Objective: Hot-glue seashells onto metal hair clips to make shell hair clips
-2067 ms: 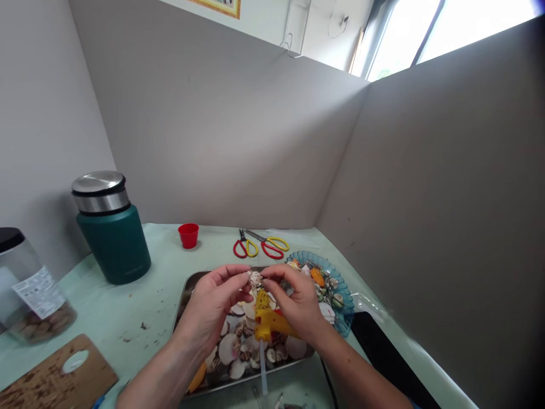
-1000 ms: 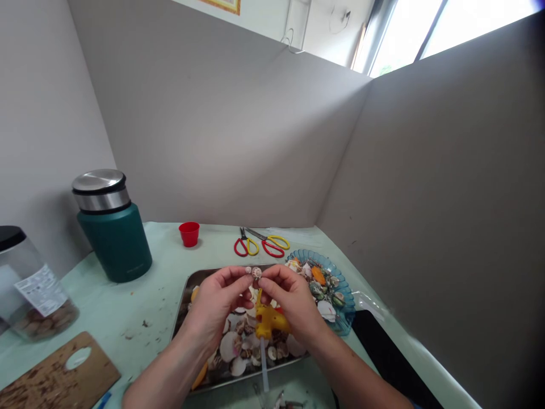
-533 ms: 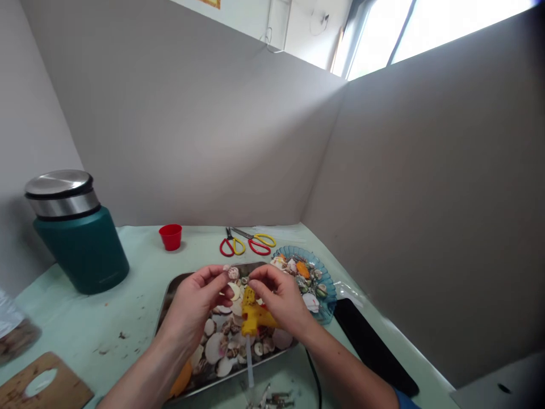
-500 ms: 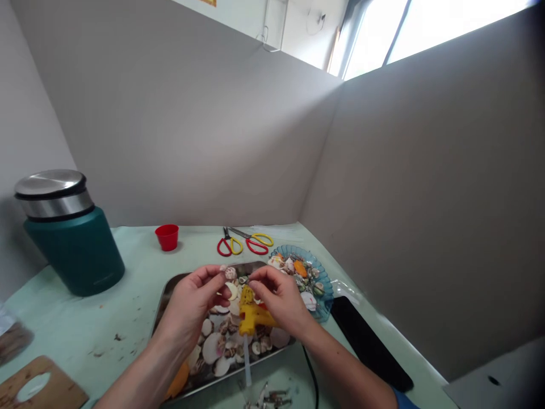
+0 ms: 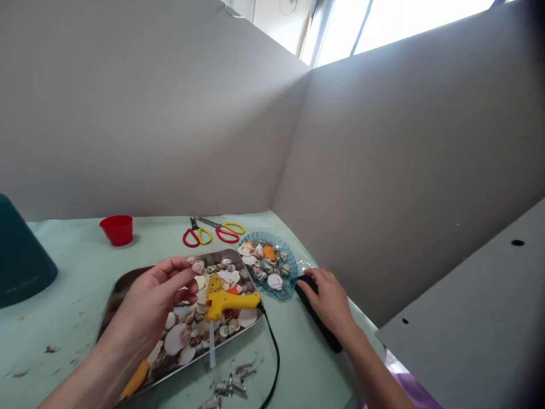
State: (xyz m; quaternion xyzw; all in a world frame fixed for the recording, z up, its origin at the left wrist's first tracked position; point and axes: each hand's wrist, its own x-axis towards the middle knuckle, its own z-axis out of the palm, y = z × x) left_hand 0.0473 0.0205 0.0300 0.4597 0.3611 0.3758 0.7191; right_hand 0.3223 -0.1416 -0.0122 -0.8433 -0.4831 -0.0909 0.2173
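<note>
My left hand (image 5: 159, 292) is closed, with a small ribbed brown-and-white seashell (image 5: 197, 266) pinched at its fingertips above the tray. At the right, my right hand (image 5: 327, 298) has its thumb and fingers around the far end of a flat black phone-like object (image 5: 320, 322); part of it is hidden under the hand. Between the hands, a yellow glue gun (image 5: 230, 302) with a clear glue stick (image 5: 212, 343) rests on a metal tray (image 5: 123, 287) of seashells. A blue glass plate (image 5: 286, 292) of smaller shells stands close to my right hand.
Two pairs of scissors (image 5: 227, 232) lie at the back. A red cup (image 5: 118, 230) and a dark green container (image 5: 21, 261) stand to the left. Several metal clips (image 5: 230, 386) lie in front, beside the black cord (image 5: 276, 346). Grey partitions (image 5: 191, 142) border the table.
My right hand has left the area by the glue gun and moved right onto the black object, which now looks tilted. My left hand still holds the shell. The view has turned right.
</note>
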